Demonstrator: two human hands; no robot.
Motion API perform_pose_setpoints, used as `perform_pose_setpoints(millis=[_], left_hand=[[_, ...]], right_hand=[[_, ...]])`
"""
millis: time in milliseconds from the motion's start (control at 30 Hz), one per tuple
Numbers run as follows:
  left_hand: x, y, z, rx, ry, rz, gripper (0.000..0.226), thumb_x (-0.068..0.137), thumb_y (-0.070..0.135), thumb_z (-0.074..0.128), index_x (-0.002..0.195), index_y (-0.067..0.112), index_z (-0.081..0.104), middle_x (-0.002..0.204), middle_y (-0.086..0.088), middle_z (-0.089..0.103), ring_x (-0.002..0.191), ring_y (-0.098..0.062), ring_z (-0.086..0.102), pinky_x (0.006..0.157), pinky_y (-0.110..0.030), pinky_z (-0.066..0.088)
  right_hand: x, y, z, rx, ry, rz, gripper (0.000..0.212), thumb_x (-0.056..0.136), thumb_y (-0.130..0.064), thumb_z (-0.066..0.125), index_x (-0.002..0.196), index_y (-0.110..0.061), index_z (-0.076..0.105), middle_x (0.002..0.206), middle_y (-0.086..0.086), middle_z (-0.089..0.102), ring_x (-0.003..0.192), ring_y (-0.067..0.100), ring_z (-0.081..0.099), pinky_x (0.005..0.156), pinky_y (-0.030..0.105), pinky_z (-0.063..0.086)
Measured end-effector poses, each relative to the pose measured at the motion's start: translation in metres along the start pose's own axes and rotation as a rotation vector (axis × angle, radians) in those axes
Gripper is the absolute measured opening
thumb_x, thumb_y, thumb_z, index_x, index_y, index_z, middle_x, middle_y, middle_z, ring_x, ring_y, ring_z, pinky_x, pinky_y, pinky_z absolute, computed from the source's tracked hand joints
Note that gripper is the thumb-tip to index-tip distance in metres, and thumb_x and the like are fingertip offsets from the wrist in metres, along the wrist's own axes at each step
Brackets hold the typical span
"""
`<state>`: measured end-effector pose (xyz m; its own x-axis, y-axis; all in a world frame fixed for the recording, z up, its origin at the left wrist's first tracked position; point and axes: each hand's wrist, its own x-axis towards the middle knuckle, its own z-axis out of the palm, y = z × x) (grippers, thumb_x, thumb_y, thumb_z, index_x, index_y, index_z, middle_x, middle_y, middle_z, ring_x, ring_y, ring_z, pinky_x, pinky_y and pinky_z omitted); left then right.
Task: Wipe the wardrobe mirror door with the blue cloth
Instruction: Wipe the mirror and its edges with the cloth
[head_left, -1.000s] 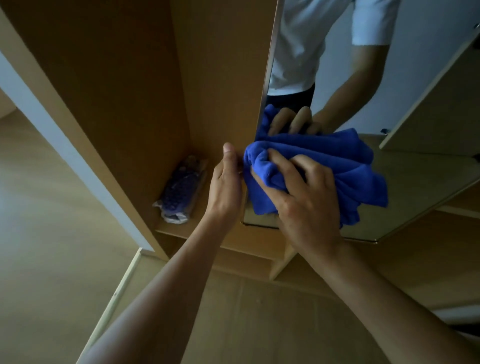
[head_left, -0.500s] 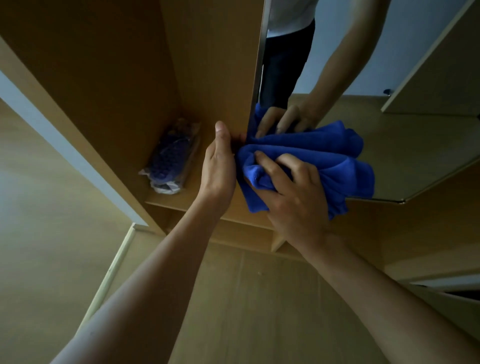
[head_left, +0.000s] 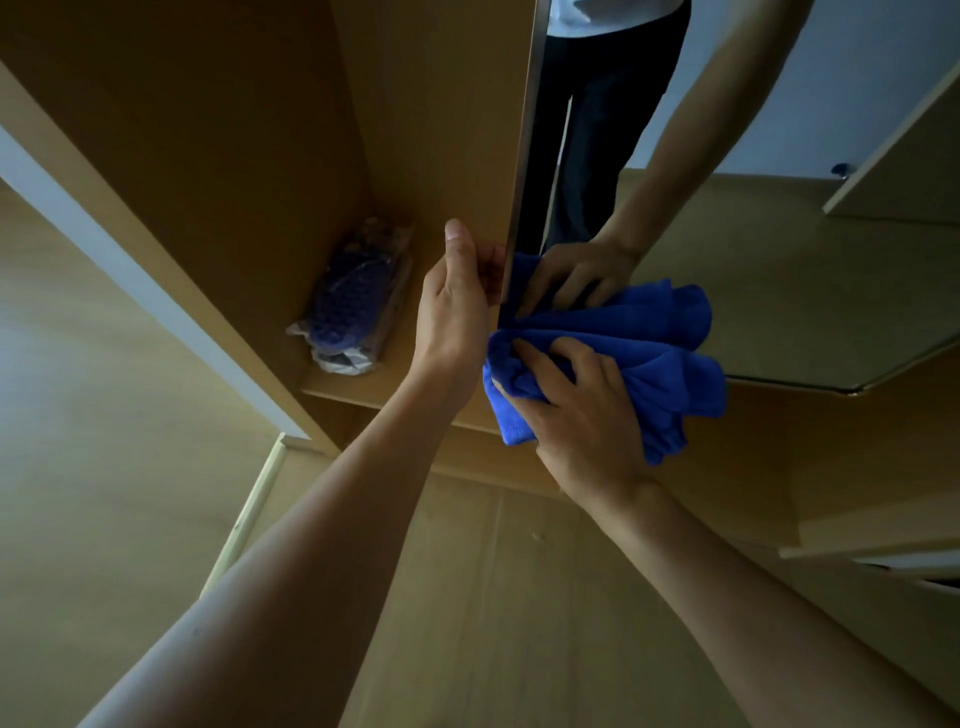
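Blue cloth (head_left: 628, 364) is bunched against the lower left corner of the mirror door (head_left: 779, 270). Its long axis is roughly level, from the door's left edge out to the right. Folds fan rightward from a tight bunch at the left end. The cloth's lower part hangs past the glass's bottom edge.

Right hand (head_left: 582, 415) grips the bunched end, fingers curled into the fabric, pressing it on the glass. Left hand (head_left: 452, 317) holds the door's left edge just beside the cloth, thumb pointing up, fingers wrapped round the edge.

The mirror reflects the cloth, the gripping hand and dark trousers. Left of the door, a plastic-wrapped package (head_left: 348, 312) lies on the wardrobe shelf (head_left: 379, 397), well clear of both hands. Wooden floor (head_left: 493, 597) lies below.
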<state>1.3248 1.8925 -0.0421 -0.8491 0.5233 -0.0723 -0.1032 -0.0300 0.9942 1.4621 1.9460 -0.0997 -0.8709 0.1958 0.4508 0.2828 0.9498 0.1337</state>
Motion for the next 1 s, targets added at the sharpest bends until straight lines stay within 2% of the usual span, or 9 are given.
perform_pose_setpoints(millis=[133, 200, 267, 400, 500, 567, 667, 800, 1000], left_hand=[[-0.01, -0.007, 0.001, 0.099, -0.016, -0.037, 0.06, 0.105, 0.059, 0.029, 0.075, 0.02, 0.063, 0.071, 0.005, 0.063, 0.072, -0.009, 0.06, 0.081, -0.038, 0.054], [-0.017, -0.009, -0.002, 0.125, -0.041, -0.049, 0.061, 0.107, 0.057, 0.029, 0.068, 0.023, 0.062, 0.069, 0.004, 0.065, 0.072, -0.011, 0.063, 0.079, -0.037, 0.054], [-0.021, 0.0, -0.004, 0.11, -0.07, -0.074, 0.061, 0.107, 0.056, 0.03, 0.07, 0.029, 0.071, 0.081, -0.003, 0.075, 0.088, -0.02, 0.072, 0.091, -0.043, 0.058], [-0.02, 0.037, -0.001, 0.137, -0.089, -0.03, 0.063, 0.106, 0.056, 0.031, 0.105, 0.002, 0.065, 0.092, -0.005, 0.07, 0.088, -0.014, 0.066, 0.09, -0.039, 0.057], [-0.02, 0.073, 0.002, 0.122, -0.118, 0.019, 0.052, 0.105, 0.055, 0.034, 0.105, 0.016, 0.069, 0.101, 0.001, 0.075, 0.09, -0.007, 0.07, 0.069, -0.018, 0.056], [-0.022, 0.1, 0.002, 0.123, -0.147, 0.049, 0.046, 0.106, 0.055, 0.035, 0.104, 0.024, 0.068, 0.108, -0.005, 0.074, 0.103, -0.018, 0.07, 0.081, -0.03, 0.059], [-0.027, 0.143, 0.001, 0.125, -0.162, 0.083, 0.051, 0.104, 0.057, 0.036, 0.107, 0.016, 0.067, 0.108, -0.011, 0.072, 0.106, -0.028, 0.068, 0.1, -0.052, 0.053], [-0.032, 0.196, 0.001, 0.133, -0.195, 0.126, 0.048, 0.099, 0.064, 0.037, 0.105, 0.03, 0.07, 0.104, 0.002, 0.075, 0.103, -0.019, 0.07, 0.098, -0.052, 0.054], [-0.041, 0.267, 0.0, 0.139, -0.201, 0.181, 0.047, 0.097, 0.062, 0.041, 0.101, 0.025, 0.069, 0.101, -0.003, 0.075, 0.102, -0.026, 0.07, 0.099, -0.054, 0.053]], right_hand=[[-0.008, 0.0, -0.012, 0.141, -0.156, 0.037, 0.066, 0.06, -0.003, 0.08, 0.121, -0.024, 0.067, 0.121, 0.002, 0.064, 0.102, 0.031, 0.055, 0.079, 0.042, 0.045], [-0.009, 0.001, -0.024, 0.196, -0.198, 0.061, 0.063, 0.061, -0.007, 0.081, 0.12, -0.025, 0.068, 0.115, 0.003, 0.064, 0.097, 0.029, 0.055, 0.078, 0.043, 0.048], [-0.006, 0.005, -0.04, 0.209, -0.236, 0.073, 0.062, 0.065, -0.009, 0.081, 0.123, -0.025, 0.067, 0.114, 0.005, 0.064, 0.096, 0.029, 0.055, 0.079, 0.044, 0.049], [0.008, 0.017, -0.077, 0.157, -0.221, 0.05, 0.064, 0.065, -0.01, 0.079, 0.125, -0.025, 0.065, 0.113, 0.006, 0.064, 0.099, 0.029, 0.056, 0.079, 0.042, 0.045], [0.023, 0.024, -0.11, 0.147, -0.188, 0.06, 0.066, 0.065, -0.01, 0.078, 0.128, -0.025, 0.063, 0.12, 0.006, 0.063, 0.102, 0.029, 0.054, 0.082, 0.043, 0.047], [0.032, 0.028, -0.135, 0.145, -0.174, 0.077, 0.069, 0.063, -0.009, 0.081, 0.128, -0.025, 0.063, 0.12, 0.006, 0.062, 0.101, 0.029, 0.055, 0.081, 0.043, 0.048], [0.044, 0.033, -0.174, 0.134, -0.164, 0.094, 0.072, 0.059, -0.008, 0.084, 0.126, -0.024, 0.065, 0.119, 0.005, 0.063, 0.098, 0.028, 0.058, 0.078, 0.043, 0.05], [0.058, 0.037, -0.227, 0.105, -0.125, 0.087, 0.073, 0.057, -0.009, 0.086, 0.125, -0.024, 0.066, 0.12, 0.004, 0.063, 0.098, 0.026, 0.059, 0.078, 0.041, 0.053], [0.075, 0.043, -0.292, 0.017, -0.112, 0.051, 0.068, 0.061, -0.009, 0.082, 0.126, -0.024, 0.065, 0.123, 0.005, 0.063, 0.102, 0.028, 0.059, 0.08, 0.043, 0.053]])
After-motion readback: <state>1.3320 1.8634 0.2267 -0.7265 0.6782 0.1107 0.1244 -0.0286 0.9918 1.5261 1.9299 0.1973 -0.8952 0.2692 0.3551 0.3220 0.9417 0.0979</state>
